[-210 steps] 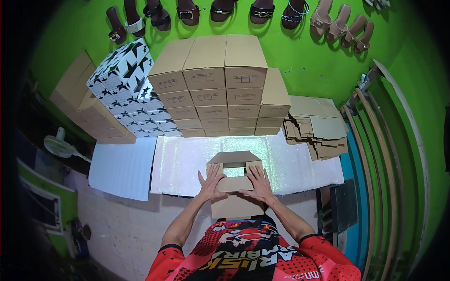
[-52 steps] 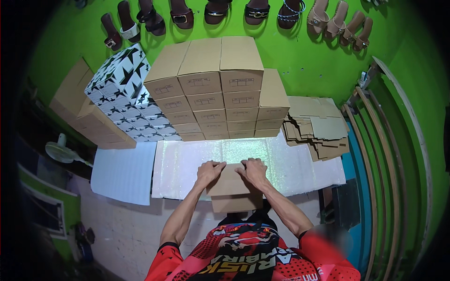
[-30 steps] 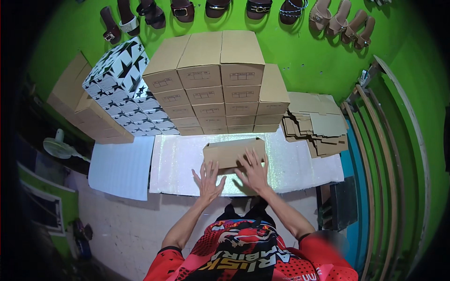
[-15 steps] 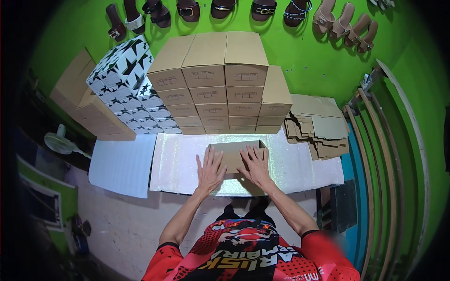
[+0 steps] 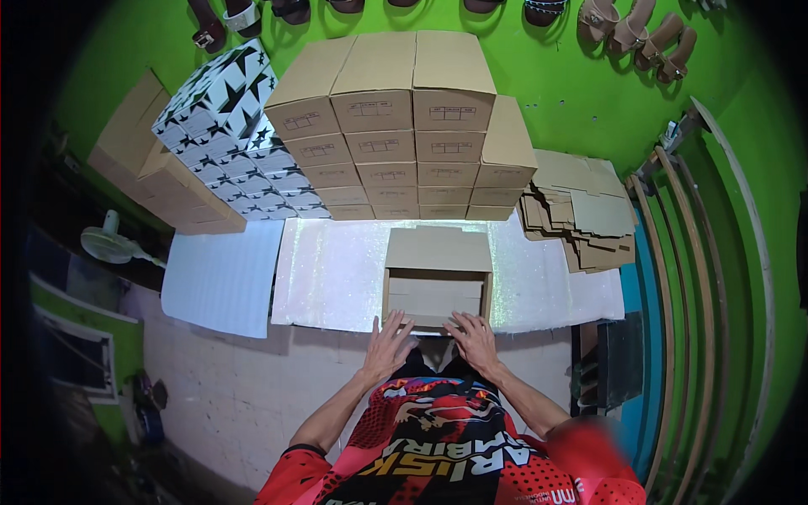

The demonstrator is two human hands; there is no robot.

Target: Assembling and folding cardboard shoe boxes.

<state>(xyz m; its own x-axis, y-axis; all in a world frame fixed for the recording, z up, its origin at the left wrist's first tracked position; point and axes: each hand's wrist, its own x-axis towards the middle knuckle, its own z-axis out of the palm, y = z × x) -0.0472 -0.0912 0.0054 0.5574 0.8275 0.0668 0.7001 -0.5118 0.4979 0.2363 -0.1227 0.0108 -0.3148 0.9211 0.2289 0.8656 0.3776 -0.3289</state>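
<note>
A brown cardboard box [image 5: 486,296] stands at the front edge of the table, its top uncovered and its lid flap [image 5: 439,249] raised toward the back. Inside it I see only bare cardboard. My left hand [image 5: 390,345] rests at the left end of the box's near wall, fingers stretched out over the rim. At the right end of the same wall lies my right hand [image 5: 473,343], its fingers also spread and touching the rim. The outer face of the near wall is mostly hidden by my hands.
Closed brown boxes [image 5: 387,172] are stacked behind, beside white boxes with black stars [image 5: 223,105]. Flattened cardboard [image 5: 589,210] lies at the table's right. A white foam sheet [image 5: 220,282] hangs at the left, near a fan [image 5: 109,240]. Wooden rails [image 5: 683,295] stand right.
The lid has swung up and back, exposing the box's inside. Both hands have drawn back toward me, from the top of the box to its near rim.
</note>
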